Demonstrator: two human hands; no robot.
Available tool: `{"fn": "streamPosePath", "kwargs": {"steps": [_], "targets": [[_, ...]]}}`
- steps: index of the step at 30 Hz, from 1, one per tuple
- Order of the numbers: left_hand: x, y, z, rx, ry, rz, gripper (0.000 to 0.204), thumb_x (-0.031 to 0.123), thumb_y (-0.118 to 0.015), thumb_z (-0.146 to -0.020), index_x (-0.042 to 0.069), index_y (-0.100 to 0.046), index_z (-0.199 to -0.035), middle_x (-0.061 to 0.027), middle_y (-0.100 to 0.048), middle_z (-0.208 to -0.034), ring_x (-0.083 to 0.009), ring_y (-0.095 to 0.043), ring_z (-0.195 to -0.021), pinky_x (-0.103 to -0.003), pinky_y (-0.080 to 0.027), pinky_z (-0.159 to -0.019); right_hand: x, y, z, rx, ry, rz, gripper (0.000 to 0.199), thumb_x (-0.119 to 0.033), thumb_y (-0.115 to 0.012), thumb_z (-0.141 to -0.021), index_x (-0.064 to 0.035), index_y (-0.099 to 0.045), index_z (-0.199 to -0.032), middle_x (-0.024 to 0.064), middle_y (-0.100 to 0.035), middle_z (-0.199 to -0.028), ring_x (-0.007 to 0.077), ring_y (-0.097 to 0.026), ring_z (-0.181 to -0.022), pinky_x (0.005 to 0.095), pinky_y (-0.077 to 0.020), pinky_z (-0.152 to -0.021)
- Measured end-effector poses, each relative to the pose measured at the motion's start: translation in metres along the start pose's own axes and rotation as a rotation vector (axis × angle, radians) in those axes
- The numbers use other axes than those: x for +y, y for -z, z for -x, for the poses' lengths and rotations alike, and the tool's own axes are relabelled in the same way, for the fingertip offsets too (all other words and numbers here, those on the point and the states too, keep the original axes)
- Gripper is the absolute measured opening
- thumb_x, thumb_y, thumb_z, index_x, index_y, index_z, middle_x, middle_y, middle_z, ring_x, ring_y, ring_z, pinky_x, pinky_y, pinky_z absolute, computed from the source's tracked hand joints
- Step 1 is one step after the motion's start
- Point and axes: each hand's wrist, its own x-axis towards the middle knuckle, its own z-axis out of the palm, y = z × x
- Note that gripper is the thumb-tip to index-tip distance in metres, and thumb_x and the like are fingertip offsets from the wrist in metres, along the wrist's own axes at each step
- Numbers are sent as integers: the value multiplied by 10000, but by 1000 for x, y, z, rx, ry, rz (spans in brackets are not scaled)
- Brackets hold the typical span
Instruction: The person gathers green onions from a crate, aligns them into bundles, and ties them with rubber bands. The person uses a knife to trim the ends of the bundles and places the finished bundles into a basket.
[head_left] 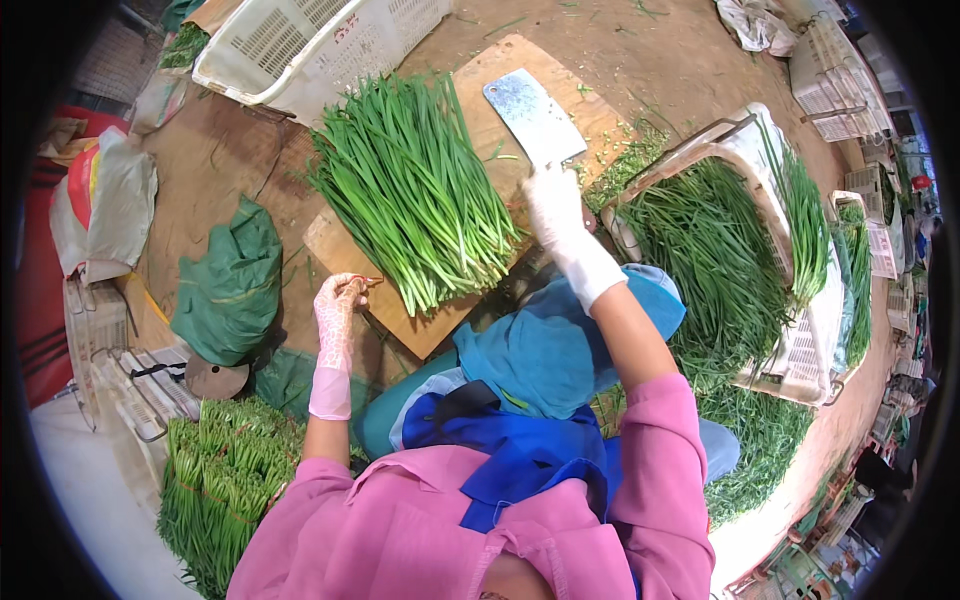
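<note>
A big pile of green chives [420,190] lies on a wooden cutting board [500,80] on the ground in front of me. My right hand [553,205], in a white glove, grips the handle of a broad steel cleaver [532,115] whose blade rests flat on the board to the right of the pile. My left hand [338,310], also gloved, hovers at the board's near left corner with the fingers pinched on a small reddish band. I wear pink sleeves and a blue apron [520,450].
A white crate [800,340] full of chives stands on the right, with more crates [835,80] behind. Bundled chives [215,480] fill a crate at lower left. A green bag [232,285], sacks [110,200] and a white basket [310,45] sit to the left and back.
</note>
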Motion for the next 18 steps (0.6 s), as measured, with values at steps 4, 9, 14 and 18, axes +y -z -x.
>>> {"fn": "streamPosePath", "kwargs": {"steps": [4,9,14,18], "targets": [[6,-2,4,-9,-11,-10,95,68,-560,-832,-8,-568,-890,-57,-598,-779,-110,-545,-621,-222,-454,-584,3,-28,2,11,-91,-163,79,-98,-597,-645,-95,-647,-706,79,-585,-839,265,-543,-864,385,-430,-703],[-1,1,1,-7,-21,-6,93,67,-561,-829,1,-566,-895,-53,-593,-768,-93,-524,-583,-210,-453,-559,21,-18,-10,-416,-607,-1683,90,-79,-559,-775,-17,-604,-823,119,-638,-899,241,-620,-748,313,-474,-629],[5,-11,4,-39,2,12,89,52,-547,-835,-13,-562,-893,-74,-595,-785,-130,-548,-611,-250,-468,-546,8,-32,-7,-269,-704,-2026,305,94,-543,-755,43,-521,-1055,120,-622,-876,190,-620,-756,255,-499,-604],[-2,-8,0,-48,-34,16,94,55,-546,-838,-18,-561,-897,-78,-589,-783,-130,-544,-606,-263,-476,-554,2,-28,-6,-138,-615,-1994,568,123,-504,-763,8,-340,-1295,133,-616,-899,154,-607,-714,236,-477,-566]]}}
